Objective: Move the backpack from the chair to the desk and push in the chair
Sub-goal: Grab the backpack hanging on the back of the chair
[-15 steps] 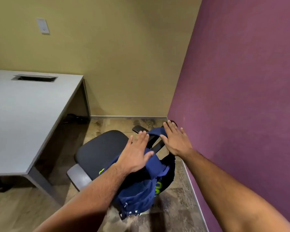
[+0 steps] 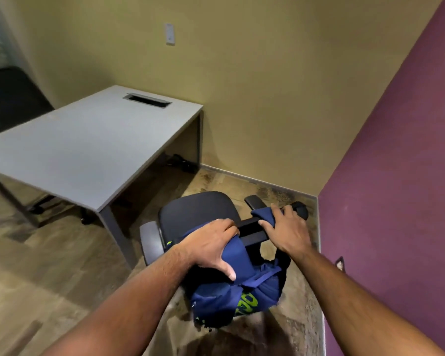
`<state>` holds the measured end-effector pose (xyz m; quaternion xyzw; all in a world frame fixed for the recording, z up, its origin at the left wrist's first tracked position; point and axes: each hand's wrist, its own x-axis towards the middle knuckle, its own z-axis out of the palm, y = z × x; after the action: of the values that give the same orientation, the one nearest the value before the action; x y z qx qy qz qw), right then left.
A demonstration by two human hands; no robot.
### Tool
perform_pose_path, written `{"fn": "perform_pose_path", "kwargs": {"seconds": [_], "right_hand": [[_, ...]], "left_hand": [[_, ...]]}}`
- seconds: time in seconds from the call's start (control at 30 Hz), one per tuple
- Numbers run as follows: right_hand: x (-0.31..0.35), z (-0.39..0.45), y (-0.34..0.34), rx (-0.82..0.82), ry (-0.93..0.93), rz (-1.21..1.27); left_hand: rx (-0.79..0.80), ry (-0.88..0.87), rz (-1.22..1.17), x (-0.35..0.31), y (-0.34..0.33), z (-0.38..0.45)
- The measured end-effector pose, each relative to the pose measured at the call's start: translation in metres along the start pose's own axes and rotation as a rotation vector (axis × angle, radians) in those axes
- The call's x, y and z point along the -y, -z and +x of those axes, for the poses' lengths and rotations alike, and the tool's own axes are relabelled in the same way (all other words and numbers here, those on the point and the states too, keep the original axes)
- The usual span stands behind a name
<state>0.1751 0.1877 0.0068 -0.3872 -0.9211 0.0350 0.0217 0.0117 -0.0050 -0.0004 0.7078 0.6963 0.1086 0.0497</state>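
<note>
A navy backpack (image 2: 224,296) with lime-green lettering rests on a black office chair (image 2: 195,214) at lower centre. My left hand (image 2: 213,245) is clamped over the top of the backpack, thumb down its side. My right hand (image 2: 287,227) grips the blue upper fold and black strap of the backpack, close to the chair's armrest (image 2: 299,208). The grey desk (image 2: 88,147) stands to the left, its near corner a short way from the chair. My forearms hide part of the backpack.
A purple wall (image 2: 396,176) runs close along the right of the chair, and a yellow wall (image 2: 242,86) stands behind. A cable slot (image 2: 147,100) is cut into the desk's far end. Another dark chair (image 2: 10,98) sits at far left. Cables lie under the desk.
Both hands have gone from flat and open above the backpack to closed on it. The view has swung, so the desk now shows further right and more fully.
</note>
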Motion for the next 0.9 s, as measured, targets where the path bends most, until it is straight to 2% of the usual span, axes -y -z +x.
{"fn": "perform_pose_path", "kwargs": {"seconds": [0.13, 0.3, 0.4, 0.5, 0.67, 0.9], "right_hand": [[-0.001, 0.006, 0.002, 0.0, 0.009, 0.032], [0.001, 0.006, 0.004, -0.063, 0.015, 0.028], [0.001, 0.004, 0.011, -0.081, -0.051, 0.138], [0.0, 0.005, 0.02, -0.042, -0.086, 0.246], [0.005, 0.003, 0.033, -0.015, -0.085, 0.309], [0.01, -0.012, 0.048, -0.075, -0.068, 0.277]], "left_hand": [[-0.07, -0.002, 0.242, -0.006, 0.005, -0.019], [-0.148, 0.08, 0.45, -0.015, 0.004, -0.063], [-0.171, 0.177, 0.505, -0.028, 0.003, -0.08], [-0.117, 0.296, 0.585, -0.04, 0.006, -0.086], [0.061, 0.381, 0.553, -0.057, 0.005, -0.092], [0.019, 0.372, 0.559, -0.079, -0.024, -0.098]]}}
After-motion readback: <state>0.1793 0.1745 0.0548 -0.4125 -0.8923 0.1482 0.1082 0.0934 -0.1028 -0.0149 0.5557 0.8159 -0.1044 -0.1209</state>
